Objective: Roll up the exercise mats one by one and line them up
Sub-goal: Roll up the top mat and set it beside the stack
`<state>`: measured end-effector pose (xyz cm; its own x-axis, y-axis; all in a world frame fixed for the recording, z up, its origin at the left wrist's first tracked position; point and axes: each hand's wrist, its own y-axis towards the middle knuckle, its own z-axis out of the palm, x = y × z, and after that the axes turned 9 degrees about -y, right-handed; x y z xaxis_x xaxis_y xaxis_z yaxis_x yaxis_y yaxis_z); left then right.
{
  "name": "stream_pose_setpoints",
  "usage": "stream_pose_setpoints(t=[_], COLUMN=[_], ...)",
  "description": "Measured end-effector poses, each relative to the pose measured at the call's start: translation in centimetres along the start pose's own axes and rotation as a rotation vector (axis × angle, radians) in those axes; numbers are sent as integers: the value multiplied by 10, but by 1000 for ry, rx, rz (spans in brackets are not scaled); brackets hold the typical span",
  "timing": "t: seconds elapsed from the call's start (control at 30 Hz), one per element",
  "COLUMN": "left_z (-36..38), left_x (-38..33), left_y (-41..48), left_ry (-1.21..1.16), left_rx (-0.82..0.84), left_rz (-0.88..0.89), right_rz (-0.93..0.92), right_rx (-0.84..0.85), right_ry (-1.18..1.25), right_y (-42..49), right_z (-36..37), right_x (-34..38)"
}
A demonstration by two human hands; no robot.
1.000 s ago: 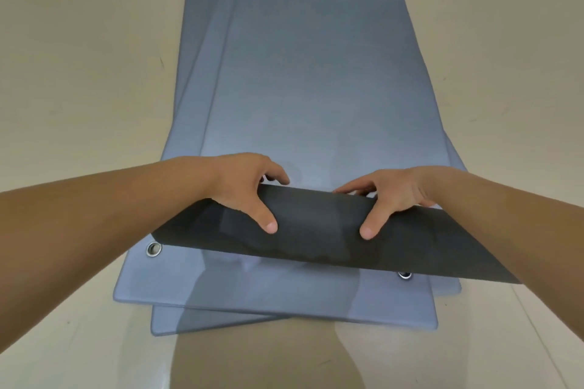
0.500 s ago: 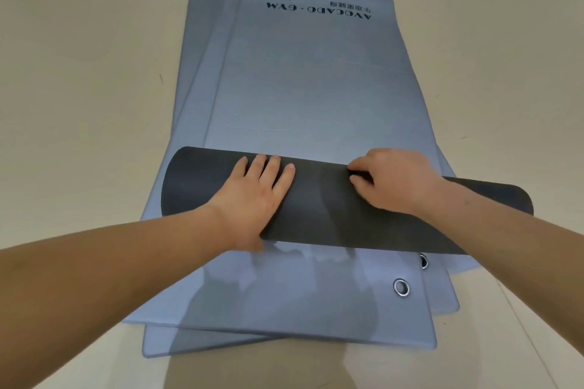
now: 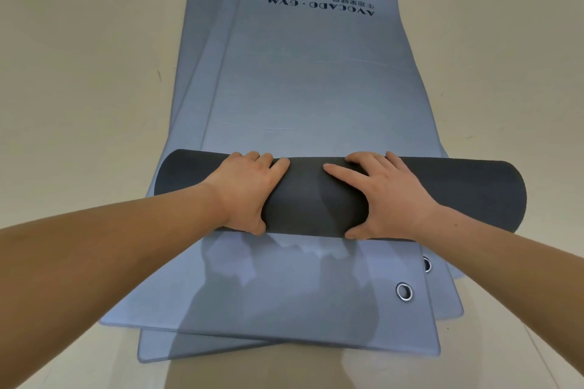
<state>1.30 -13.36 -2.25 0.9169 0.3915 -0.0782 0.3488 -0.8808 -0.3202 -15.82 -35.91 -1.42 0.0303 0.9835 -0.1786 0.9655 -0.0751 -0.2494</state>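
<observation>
Dark roll of the top mat lies across the blue stack, toward its near end. Foam looks light, soft and springy; I judge it unwinds if released. My left hand and right hand wrap it mid-width, fingers over, thumbs under. Half a second ago: flatter fold, left palm flat.

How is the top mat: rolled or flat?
Partly rolled. A dark roll sits under the left hand and right hand; most of the top mat lies flat beyond it.

Three mats, a left hand and right hand, two eyelets.
One part-rolled mat; two flat mats beneath it, one eyelet showing on each.
</observation>
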Motion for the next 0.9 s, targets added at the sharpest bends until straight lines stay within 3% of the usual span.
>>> stream_pose_setpoints(t=[0.27, 0.57, 0.77, 0.83, 0.9], left_z=[-21, -43, -31, -26, -29], left_x=[8, 6, -11, -8, 0], left_y=[15, 21, 4, -4, -10], left_ry=[-131, -202, -457, -498, -379], left_rx=[101, 199, 461, 449, 330], left_rz=[-57, -71, -69, -71, -62], right_rz=[97, 37, -68, -67, -40], right_rx=[161, 186, 518, 587, 603], right_ry=[-208, -28, 210, 280, 349], right_y=[22, 28, 7, 10, 18], right_z=[-8, -20, -23, -19, -17], right_x=[23, 4, -1, -7, -16])
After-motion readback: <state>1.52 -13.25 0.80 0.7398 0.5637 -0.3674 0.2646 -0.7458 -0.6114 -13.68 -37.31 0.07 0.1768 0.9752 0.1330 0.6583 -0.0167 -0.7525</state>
